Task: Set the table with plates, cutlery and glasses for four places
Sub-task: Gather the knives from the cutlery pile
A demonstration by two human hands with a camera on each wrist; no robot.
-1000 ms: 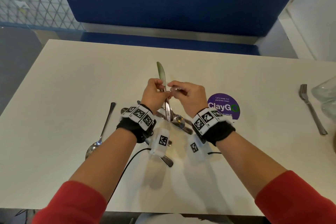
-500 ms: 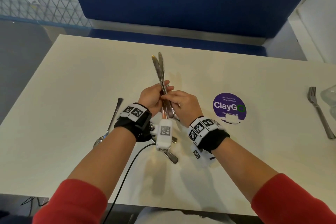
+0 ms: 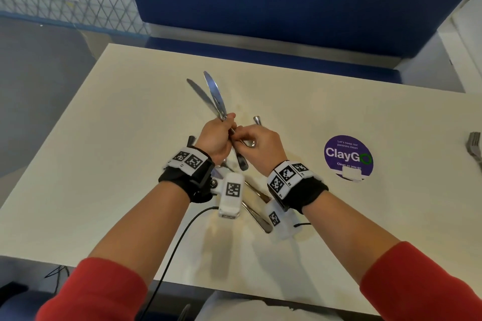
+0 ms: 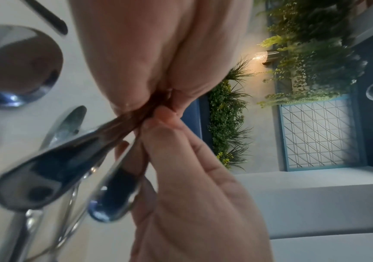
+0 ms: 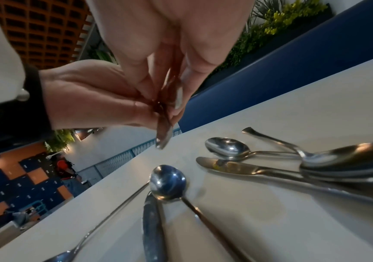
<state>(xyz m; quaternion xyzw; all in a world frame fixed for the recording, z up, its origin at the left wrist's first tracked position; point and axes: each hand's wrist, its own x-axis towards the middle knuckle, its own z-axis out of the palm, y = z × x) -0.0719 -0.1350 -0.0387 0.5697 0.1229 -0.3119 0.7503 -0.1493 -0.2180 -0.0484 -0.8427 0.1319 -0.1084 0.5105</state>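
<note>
My left hand [image 3: 229, 125] grips two table knives [image 3: 216, 95] by the handles, and their blades fan out up and away from me. Close beside it, my right hand [image 3: 241, 138] pinches the same handles lower down. In the left wrist view the knife handles [image 4: 53, 175] run out from under the left hand [image 4: 158, 104]. In the right wrist view one handle end [image 5: 163, 139] sticks out below the right hand [image 5: 168, 102]. Both hands hover over a loose heap of cutlery [image 3: 257, 207] on the cream table [image 3: 117, 164], with spoons [image 5: 167, 182] and knives [image 5: 237, 167] in it.
A fork [image 3: 474, 146] lies at the table's far right edge. A purple round ClayGo sticker [image 3: 348, 156] is right of my hands. A dark handle [image 3: 191, 140] shows behind my left wrist. A blue bench [image 3: 287, 8] stands beyond the far table edge.
One second ago my left hand held a single knife. A second knife has joined it, and the two blades now spread apart in a V. Both hands stay over the cutlery heap.
</note>
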